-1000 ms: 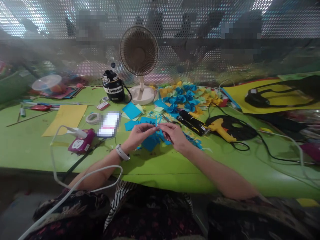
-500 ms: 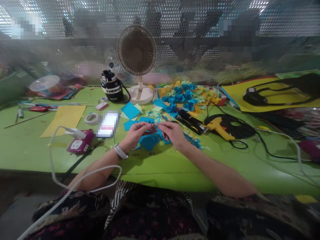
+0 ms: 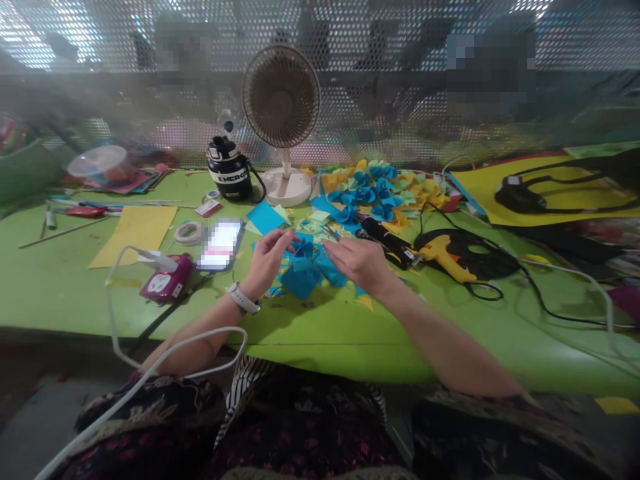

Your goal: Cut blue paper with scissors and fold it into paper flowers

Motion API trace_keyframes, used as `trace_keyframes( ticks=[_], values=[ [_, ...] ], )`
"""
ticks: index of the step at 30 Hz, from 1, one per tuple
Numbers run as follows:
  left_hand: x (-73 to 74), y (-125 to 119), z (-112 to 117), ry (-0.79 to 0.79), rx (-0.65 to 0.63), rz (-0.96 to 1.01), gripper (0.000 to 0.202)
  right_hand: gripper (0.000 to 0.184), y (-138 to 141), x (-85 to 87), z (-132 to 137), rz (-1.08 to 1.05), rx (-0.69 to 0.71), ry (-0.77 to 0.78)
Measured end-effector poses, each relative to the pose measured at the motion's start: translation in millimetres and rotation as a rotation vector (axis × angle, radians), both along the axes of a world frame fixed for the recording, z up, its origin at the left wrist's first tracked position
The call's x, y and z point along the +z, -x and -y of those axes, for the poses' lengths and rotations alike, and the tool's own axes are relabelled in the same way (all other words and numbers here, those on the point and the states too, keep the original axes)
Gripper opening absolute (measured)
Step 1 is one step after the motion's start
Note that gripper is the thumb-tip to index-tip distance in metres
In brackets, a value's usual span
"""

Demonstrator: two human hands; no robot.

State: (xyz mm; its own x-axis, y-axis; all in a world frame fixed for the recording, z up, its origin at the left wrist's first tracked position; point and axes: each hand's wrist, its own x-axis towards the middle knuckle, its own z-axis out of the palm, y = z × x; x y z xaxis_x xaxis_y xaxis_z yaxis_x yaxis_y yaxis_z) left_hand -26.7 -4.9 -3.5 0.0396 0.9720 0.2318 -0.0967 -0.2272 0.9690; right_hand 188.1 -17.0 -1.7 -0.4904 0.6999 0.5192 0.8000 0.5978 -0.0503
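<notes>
Head camera looks down over the person's forearms to a bright green desk. Nearest, a white-strapped smartwatch circles the left wrist, and a white cable loops just past that forearm.

Above the near desk edge, the left hand and right hand hover apart, with a folded sky-blue paper piece between them. It sits on a larger crumpled blue paper sheet near the middle of the desk. The left fingers are slightly spread just beside the folded piece, while the right fingers lie close together and lightly curled on its right. Neither hand appears clamped on the paper, though I cannot tell whether any fingertip grazes it.

The step in hand looks like shaping the blue paper by folding, and it seems to sit between grips. The next move calls for fingers to close on the folds.

To the left lie a magenta power socket, a blurred phone and a plain yellow paper sheet. To the right are a yellow hot glue gun and a coil of black cable. Farther off, a heap of blue, yellow and green paper flowers spreads near a cream desk fan, beside a black ENERGY-labelled bottle.
</notes>
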Motion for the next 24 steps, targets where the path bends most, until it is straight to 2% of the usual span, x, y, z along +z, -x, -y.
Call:
trace_keyframes(
  ticks=[2, 5, 7, 11, 14, 17, 20, 22, 24],
  values=[
    [1.8, 0.5, 0.8, 0.061, -0.068, -0.027, 0.043, 0.033, -2.4, 1.9, -1.1, 0.076, -0.003, -0.054],
    [2.7, -1.2, 4.3, 0.238, -0.217, -0.032, 0.049, 0.033, -2.7, 3.5, -1.0, 0.138, 0.014, -0.114],
    [1.6, -3.1, 7.0, 0.332, -0.292, -0.012, 0.046, 0.033, -0.5, 3.3, 0.5, 0.180, 0.040, -0.145],
    [-1.9, -5.0, 9.4, 0.407, -0.373, 0.045, 0.042, 0.035, 4.8, 3.9, 3.3, 0.229, 0.068, -0.162],
    [-2.3, -4.7, 8.6, 0.416, -0.369, 0.092, 0.044, 0.033, -0.3, 13.9, 2.3, 0.153, 0.019, -0.110],
    [-1.7, -4.2, 7.0, 0.388, -0.339, 0.107, 0.042, 0.038, -19.6, 36.8, 0.4, -0.085, -0.158, -0.057],
    [-2.7, -4.6, 5.5, 0.379, -0.322, 0.112, 0.039, 0.037, -44.1, 61.3, 0.6, -0.251, -0.320, 0.111],
    [-3.8, -5.0, 4.7, 0.373, -0.320, 0.116, 0.037, 0.032, -54.9, 68.9, 2.2, -0.093, -0.381, 0.348],
    [-4.3, -5.3, 4.3, 0.369, -0.326, 0.117, 0.036, 0.029, -58.6, 65.3, 3.8, 0.155, -0.409, 0.545]
  ],
)
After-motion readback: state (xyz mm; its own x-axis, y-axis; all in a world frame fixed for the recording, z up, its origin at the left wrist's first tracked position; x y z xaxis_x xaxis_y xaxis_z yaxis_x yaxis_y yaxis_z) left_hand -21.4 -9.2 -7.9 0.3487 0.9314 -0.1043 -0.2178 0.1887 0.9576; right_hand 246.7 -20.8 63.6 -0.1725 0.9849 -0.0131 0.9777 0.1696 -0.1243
